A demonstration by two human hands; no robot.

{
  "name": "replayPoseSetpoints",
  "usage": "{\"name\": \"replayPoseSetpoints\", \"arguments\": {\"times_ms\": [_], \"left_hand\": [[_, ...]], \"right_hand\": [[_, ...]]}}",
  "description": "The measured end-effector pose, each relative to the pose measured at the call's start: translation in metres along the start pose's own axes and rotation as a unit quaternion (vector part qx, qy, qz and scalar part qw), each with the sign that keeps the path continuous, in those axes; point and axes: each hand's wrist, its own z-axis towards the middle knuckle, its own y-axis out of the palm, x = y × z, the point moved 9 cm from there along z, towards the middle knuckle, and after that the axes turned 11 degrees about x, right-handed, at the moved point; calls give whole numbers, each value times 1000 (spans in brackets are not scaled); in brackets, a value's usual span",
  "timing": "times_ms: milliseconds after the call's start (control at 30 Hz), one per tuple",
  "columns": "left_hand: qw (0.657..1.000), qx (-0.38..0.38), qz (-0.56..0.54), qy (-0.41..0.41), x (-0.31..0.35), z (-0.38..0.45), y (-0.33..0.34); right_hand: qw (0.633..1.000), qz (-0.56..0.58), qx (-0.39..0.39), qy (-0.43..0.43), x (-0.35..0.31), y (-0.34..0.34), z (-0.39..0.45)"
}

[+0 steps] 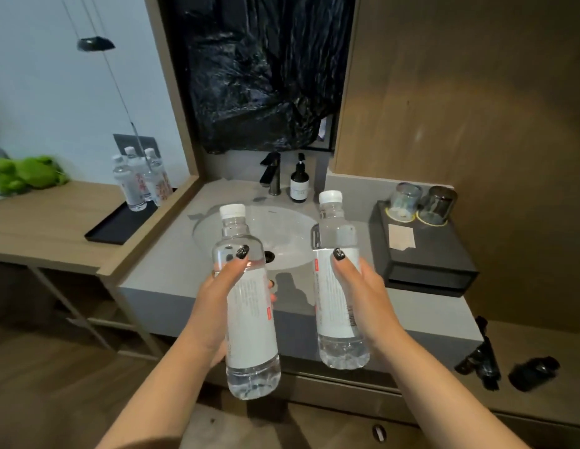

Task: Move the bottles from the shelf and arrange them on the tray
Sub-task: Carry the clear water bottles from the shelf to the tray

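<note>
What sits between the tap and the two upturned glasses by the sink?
A dark pump bottle stands just right of the tap; then bare grey countertop reaches the glasses, seen in the head view.

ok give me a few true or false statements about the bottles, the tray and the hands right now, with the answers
1. Each hand holds a clear plastic water bottle with a white cap: left hand, left bottle; right hand, right bottle. True.
2. The flat black rectangular tray has no bottles on it. False: three clear bottles stand at its far end.
3. Both held bottles are uncapped. False: both caps are on.
4. A dark pump bottle stands beside the black faucet. True.
5. Two glass tumblers sit inside the white sink basin. False: they stand on a black box.
</note>
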Motion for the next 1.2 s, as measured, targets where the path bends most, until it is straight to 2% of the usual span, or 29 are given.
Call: {"name": "replayPoseSetpoints", "arguments": {"times_ms": [133,233,333,433,533,600,767,900,1200], "left_hand": [[999,33,0,-6,4,37,-27],[999,28,17,-1,9,65,-41],[997,70,26,-26,14,99,-66],[998,48,28,-2,28,134,-90],[995,82,52,-34,30,179,-132],[995,78,36,-53,31,200,-159],[995,80,54,-8,72,216,-203],[998,55,7,-7,85,230,-254],[999,25,10,-18,129,304,-381]], "right_hand": [[1000,-16,-26,0,12,47,29],[999,-24,-35,-1,19,78,51],[998,-34,-46,-6,24,111,79],[997,-42,-64,0,28,150,103],[995,-59,-80,14,38,185,122],[993,-69,-94,20,41,212,129],[989,-67,-130,36,46,285,137],[989,-88,-111,36,56,344,140],[993,-99,-40,57,73,470,137]]}}
